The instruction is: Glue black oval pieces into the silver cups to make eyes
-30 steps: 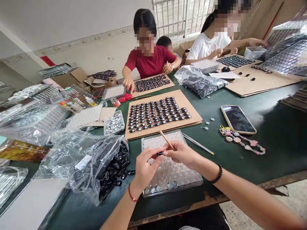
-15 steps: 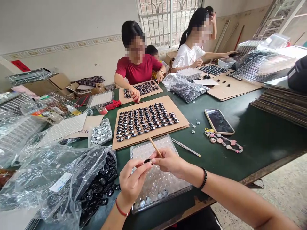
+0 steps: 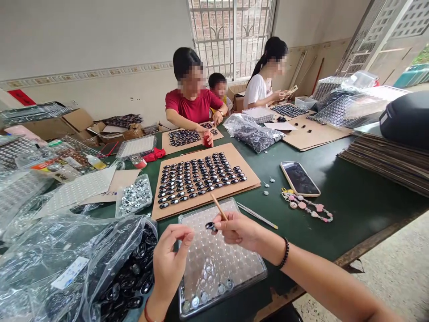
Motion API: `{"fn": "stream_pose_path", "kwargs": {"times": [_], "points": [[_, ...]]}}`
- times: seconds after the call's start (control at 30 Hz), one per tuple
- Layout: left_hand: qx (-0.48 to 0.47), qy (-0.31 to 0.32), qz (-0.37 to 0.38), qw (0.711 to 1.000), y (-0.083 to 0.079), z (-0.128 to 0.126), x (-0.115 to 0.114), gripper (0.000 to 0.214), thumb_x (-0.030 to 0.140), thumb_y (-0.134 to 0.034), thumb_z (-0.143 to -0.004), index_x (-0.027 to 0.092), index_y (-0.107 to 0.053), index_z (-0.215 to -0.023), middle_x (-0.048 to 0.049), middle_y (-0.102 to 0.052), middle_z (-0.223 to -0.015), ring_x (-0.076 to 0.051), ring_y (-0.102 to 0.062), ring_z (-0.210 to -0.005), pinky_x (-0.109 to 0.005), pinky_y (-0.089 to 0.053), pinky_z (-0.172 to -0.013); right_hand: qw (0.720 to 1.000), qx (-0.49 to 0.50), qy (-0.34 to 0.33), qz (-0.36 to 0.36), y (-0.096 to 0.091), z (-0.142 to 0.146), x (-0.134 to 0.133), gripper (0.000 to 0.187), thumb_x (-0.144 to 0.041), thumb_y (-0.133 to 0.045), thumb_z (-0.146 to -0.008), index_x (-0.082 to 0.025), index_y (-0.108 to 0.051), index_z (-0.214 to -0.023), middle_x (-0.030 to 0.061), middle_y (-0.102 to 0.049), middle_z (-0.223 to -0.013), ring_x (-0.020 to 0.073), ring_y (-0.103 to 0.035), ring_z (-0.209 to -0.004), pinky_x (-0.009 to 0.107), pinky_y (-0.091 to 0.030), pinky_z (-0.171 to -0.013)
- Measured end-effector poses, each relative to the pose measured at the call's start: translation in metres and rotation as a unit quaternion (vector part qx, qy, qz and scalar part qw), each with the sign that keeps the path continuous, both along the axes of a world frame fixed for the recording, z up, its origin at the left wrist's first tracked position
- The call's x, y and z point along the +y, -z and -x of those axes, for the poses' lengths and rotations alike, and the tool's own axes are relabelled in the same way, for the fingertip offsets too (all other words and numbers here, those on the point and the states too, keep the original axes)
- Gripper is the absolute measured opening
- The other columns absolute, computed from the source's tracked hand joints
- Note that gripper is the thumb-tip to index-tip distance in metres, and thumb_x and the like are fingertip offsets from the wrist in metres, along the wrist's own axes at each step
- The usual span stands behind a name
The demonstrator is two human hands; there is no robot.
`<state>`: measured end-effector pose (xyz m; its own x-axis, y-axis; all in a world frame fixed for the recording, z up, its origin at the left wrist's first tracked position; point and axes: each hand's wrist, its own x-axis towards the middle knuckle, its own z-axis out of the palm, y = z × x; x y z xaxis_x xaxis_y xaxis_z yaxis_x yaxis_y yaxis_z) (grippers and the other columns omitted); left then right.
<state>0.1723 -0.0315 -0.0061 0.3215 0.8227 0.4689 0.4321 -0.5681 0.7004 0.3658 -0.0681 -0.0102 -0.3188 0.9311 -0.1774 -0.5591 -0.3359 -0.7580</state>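
Note:
My right hand [image 3: 236,230] pinches a small glossy black oval piece [image 3: 211,226] between thumb and finger. A thin wooden stick [image 3: 218,205] is held in that same hand, pointing up and left. My left hand [image 3: 172,255] is just left of the piece, apart from it, its thumb and fingertips drawn together with nothing visible between them. Below both hands lies a clear dimpled tray [image 3: 231,264] with several round shiny pieces near its front edge. Left of it, a plastic bag [image 3: 83,250] spills black oval pieces [image 3: 129,277].
Rows of black pieces lie on a cardboard sheet [image 3: 248,179] ahead. A box [image 3: 134,197] of silvery pieces stands left of it. Tweezers [image 3: 258,215], a phone [image 3: 300,179] and a bead strap [image 3: 311,208] lie right. Co-workers [image 3: 194,105] sit across the table.
My left hand has let go of the black piece and moved left. The piece stays in my right hand, now tilted. Across the table, a co-worker's hand has shifted right.

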Motion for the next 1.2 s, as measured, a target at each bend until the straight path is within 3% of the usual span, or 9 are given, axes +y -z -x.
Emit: {"fn": "stream_pose_path", "kwargs": {"times": [0.07, 0.13, 0.3, 0.43, 0.6, 0.7, 0.8, 0.93, 1.2], "points": [[-0.022, -0.013, 0.014, 1.000, 0.002, 0.001, 0.001, 0.010, 0.027, -0.055, -0.077, 0.018, -0.059, -0.075, -0.0018, -0.057, -0.077, -0.014, -0.054, -0.071, -0.022, -0.045, -0.063, 0.989, -0.125, 0.068, -0.027, -0.002, -0.016, 0.013, 0.032, -0.039, -0.066, -0.063, -0.014, -0.050, -0.074, 0.0022, -0.056, -0.069, 0.0014, -0.020, -0.032, 0.018, -0.013, -0.033], [-0.040, -0.008, 0.046, 0.998, 0.004, 0.000, -0.001, 0.010, 0.027, -0.054, -0.078, 0.018, -0.058, -0.077, -0.0016, -0.056, -0.077, -0.013, -0.054, -0.069, -0.022, -0.045, -0.061, 0.931, -0.322, 0.165, -0.057, -0.002, -0.040, 0.034, 0.029, -0.041, -0.057, -0.069, -0.014, -0.052, -0.078, 0.0010, -0.054, -0.067, 0.0031, -0.022, -0.034, 0.019, -0.017, -0.033], [-0.040, 0.028, 0.074, 0.996, -0.005, -0.004, -0.006, 0.009, 0.026, -0.052, -0.079, 0.019, -0.058, -0.080, -0.0016, -0.056, -0.078, -0.013, -0.054, -0.069, -0.023, -0.046, -0.061, 0.827, -0.482, 0.276, -0.084, 0.007, -0.115, 0.103, 0.014, -0.022, -0.056, -0.072, -0.014, -0.055, -0.084, -0.0006, -0.052, -0.069, 0.0078, -0.041, -0.050, 0.018, -0.029, -0.045], [0.002, -0.016, 0.005, 1.000, -0.009, 0.013, -0.010, 0.009, 0.024, -0.050, -0.079, 0.020, -0.058, -0.081, -0.0026, -0.058, -0.083, -0.015, -0.054, -0.076, -0.026, -0.045, -0.069, 0.747, -0.591, 0.291, -0.085, 0.023, -0.153, 0.145, 0.007, -0.009, -0.056, -0.068, -0.014, -0.059, -0.071, -0.0006, -0.052, -0.062, 0.0125, -0.046, -0.059, 0.021, -0.031, -0.053], [0.220, -0.122, -0.108, 0.962, 0.024, 0.061, -0.021, 0.023, 0.034, -0.055, -0.075, 0.024, -0.061, -0.095, -0.0070, -0.057, -0.102, -0.024, -0.050, -0.095, -0.038, -0.037, -0.083, 0.698, -0.663, 0.261, -0.077, 0.043, -0.164, 0.164, 0.005, -0.010, -0.058, -0.071, -0.013, -0.061, -0.068, 0.0002, -0.055, -0.061, 0.0141, -0.049, -0.059, 0.024, -0.036, -0.059], [0.343, -0.164, -0.134, 0.915, 0.047, 0.084, -0.030, 0.034, 0.041, -0.054, -0.074, 0.026, -0.059, -0.105, -0.0080, -0.054, -0.112, -0.028, -0.047, -0.099, -0.041, -0.035, -0.079, 0.688, -0.674, 0.255, -0.083, 0.048, -0.166, 0.167, 0.004, -0.014, -0.059, -0.073, -0.014, -0.063, -0.071, 0.0010, -0.059, -0.066, 0.0160, -0.053, -0.064, 0.025, -0.038, -0.063], [0.402, -0.167, -0.140, 0.889, 0.056, 0.097, -0.031, 0.039, 0.045, -0.050, -0.076, 0.024, -0.057, -0.109, -0.0085, -0.055, -0.109, -0.027, -0.048, -0.096, -0.038, -0.035, -0.074, 0.688, -0.663, 0.280, -0.093, 0.045, -0.164, 0.163, 0.009, -0.016, -0.056, -0.074, -0.015, -0.065, -0.073, 0.0036, -0.062, -0.074, 0.0195, -0.056, -0.074, 0.025, -0.039, -0.066], [0.430, -0.146, -0.148, 0.878, 0.051, 0.099, -0.019, 0.032, 0.042, -0.046, -0.080, 0.021, -0.061, -0.099, -0.0069, -0.059, -0.093, -0.021, -0.053, -0.081, -0.031, -0.034, -0.067, 0.705, -0.618, 0.324, -0.126, 0.034, -0.146, 0.133, 0.017, -0.020, -0.048, -0.078, -0.016, -0.064, -0.081, 0.0043, -0.063, -0.087, 0.0196, -0.056, -0.081, 0.024, -0.039, -0.069], [0.465, -0.145, -0.201, 0.850, 0.044, 0.091, -0.008, 0.025, 0.027, -0.037, -0.087, 0.018, -0.061, -0.084, -0.0033, -0.060, -0.079, -0.016, -0.055, -0.066, -0.031, -0.032, -0.065, 0.777, -0.491, 0.305, -0.247, 0.023, -0.080, 0.045, 0.026, -0.033, -0.044, -0.079, -0.015, -0.061, -0.087, 0.0034, -0.059, -0.071, 0.0187, -0.056, -0.069, 0.026, -0.044, -0.064]]}}
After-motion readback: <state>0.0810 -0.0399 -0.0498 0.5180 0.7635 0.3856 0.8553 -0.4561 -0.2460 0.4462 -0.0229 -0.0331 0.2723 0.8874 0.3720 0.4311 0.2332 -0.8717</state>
